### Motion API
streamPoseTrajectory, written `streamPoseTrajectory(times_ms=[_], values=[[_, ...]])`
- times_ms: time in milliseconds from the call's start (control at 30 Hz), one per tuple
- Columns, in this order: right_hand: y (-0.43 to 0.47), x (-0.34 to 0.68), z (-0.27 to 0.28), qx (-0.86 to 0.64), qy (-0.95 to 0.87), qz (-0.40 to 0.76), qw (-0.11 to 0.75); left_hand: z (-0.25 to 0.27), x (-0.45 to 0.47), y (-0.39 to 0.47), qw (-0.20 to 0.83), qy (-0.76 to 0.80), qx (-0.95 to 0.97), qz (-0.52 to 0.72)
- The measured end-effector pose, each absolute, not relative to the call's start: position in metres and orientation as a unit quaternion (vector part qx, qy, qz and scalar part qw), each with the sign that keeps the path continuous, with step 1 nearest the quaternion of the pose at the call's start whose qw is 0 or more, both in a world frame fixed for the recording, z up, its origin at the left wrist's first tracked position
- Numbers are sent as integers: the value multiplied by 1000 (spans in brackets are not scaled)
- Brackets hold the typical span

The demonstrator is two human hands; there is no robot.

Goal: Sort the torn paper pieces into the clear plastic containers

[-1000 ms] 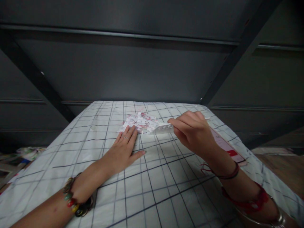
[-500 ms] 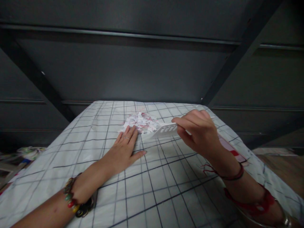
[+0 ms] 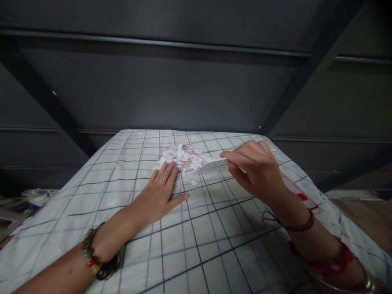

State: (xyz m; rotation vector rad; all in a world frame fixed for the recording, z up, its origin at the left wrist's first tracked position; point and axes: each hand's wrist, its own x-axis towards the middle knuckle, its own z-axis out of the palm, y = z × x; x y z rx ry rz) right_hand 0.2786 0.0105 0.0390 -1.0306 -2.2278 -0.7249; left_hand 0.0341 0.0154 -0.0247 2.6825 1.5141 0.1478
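The right hand (image 3: pixel 254 167) pinches a white slotted turner (image 3: pixel 216 164), its blade reaching left to the heap of torn paper scraps (image 3: pixel 182 155) on the checked cloth (image 3: pixel 183 249). The left hand (image 3: pixel 161 188) grips nothing: it lies flat, fingertips at the heap's near edge. One loose scrap (image 3: pixel 194 183) shows just nearside of the blade. Handling such light paper well probably calls for a low blade and slow, level motion — flakes could slide off or catch in the slots. The cloth's far edge runs beyond the heap, before a dark panel (image 3: pixel 165 90); the widest room lies nearer, between the forearms.
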Motion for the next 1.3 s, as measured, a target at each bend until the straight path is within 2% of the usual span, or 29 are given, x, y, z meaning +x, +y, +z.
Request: streamPoseTrajectory(times_ms=[167,367,600,733,1300], values=[[11,278,38,-371,-852,-244,277,-22,35,15,35,493,868,50],[11,279,37,-360,-852,-222,309,-21,36,14,40,498,865,38],[9,276,35,-339,-876,-151,308,-21,32,14,34,491,870,29],[10,277,36,-341,-865,-146,339,-18,29,13,46,477,877,31],[7,278,36,-278,-895,-101,334,-7,27,9,95,464,881,-9]])
